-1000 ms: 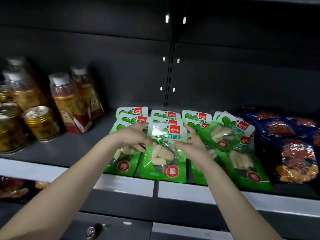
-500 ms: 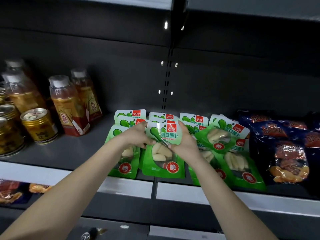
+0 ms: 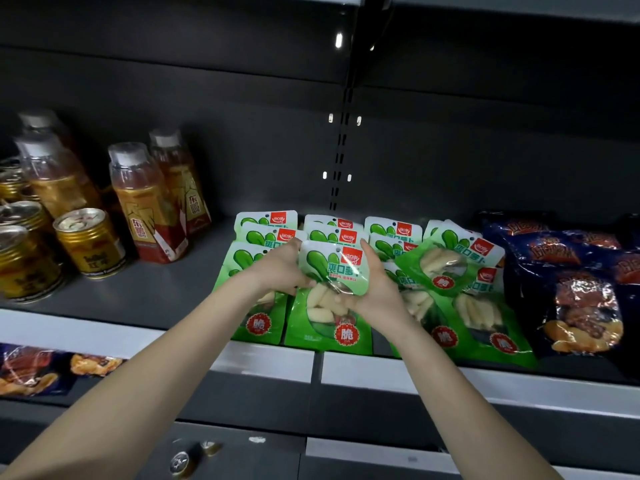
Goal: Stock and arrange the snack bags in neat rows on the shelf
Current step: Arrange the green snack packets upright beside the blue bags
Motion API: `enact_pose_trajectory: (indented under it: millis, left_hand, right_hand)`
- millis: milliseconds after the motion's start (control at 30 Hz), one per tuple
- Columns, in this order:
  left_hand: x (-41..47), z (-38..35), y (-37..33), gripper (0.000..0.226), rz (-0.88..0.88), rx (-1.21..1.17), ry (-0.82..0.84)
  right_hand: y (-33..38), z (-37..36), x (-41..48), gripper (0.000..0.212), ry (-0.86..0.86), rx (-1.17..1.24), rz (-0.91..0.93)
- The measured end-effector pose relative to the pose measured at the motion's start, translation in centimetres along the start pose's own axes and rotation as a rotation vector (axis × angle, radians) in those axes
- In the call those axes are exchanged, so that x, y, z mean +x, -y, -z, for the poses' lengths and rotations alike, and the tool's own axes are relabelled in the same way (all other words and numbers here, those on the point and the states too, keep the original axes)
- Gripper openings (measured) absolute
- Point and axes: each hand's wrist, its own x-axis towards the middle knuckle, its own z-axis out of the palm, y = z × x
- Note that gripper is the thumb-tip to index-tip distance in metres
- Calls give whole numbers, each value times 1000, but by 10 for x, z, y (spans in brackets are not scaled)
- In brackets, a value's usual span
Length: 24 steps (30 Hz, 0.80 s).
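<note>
A green-and-white snack bag (image 3: 330, 271) with pale pieces behind its clear window stands at the front of the middle row on the dark shelf (image 3: 145, 292). My left hand (image 3: 282, 268) grips its left edge and my right hand (image 3: 375, 284) grips its right edge. More of the same green bags stand in rows behind and to either side (image 3: 394, 230). One green bag (image 3: 446, 261) lies tilted across the right-hand row. My hands hide parts of the neighbouring bags.
Amber drink bottles (image 3: 149, 202) and gold cans (image 3: 88, 240) stand at the left of the shelf. Dark blue snack bags (image 3: 581, 296) fill the right end. A white price rail (image 3: 450, 379) runs along the front edge. More bags lie on the lower shelf (image 3: 31, 372).
Both hands have slid the held bag a little back and upright toward the row; my head has come slightly closer.
</note>
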Motion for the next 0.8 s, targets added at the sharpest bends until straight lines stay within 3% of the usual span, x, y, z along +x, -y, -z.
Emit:
enact_pose_trajectory:
  millis: [133, 367, 467, 567, 700, 800]
  left_hand:
    - [4, -4, -2, 66, -24, 94, -75]
    - [-1, 1, -7, 77, -38, 22, -53]
    - [-5, 0, -10, 73, -128, 181, -218]
    - [-6, -4, -14, 63, -213, 269, -361]
    - [-2, -14, -17, 54, -241, 437, -179]
    - [0, -17, -20, 58, -189, 461, -123]
  right_hand:
    - [2, 0, 7, 101, -10, -8, 7]
    - [0, -1, 3, 97, -99, -67, 49]
    - [0, 3, -1, 98, -266, -161, 119]
    - [-1, 3, -4, 77, -365, -374, 264]
    - [-11, -4, -5, 56, -99, -775, 264]
    - [-20, -9, -4, 51, -4, -854, 206]
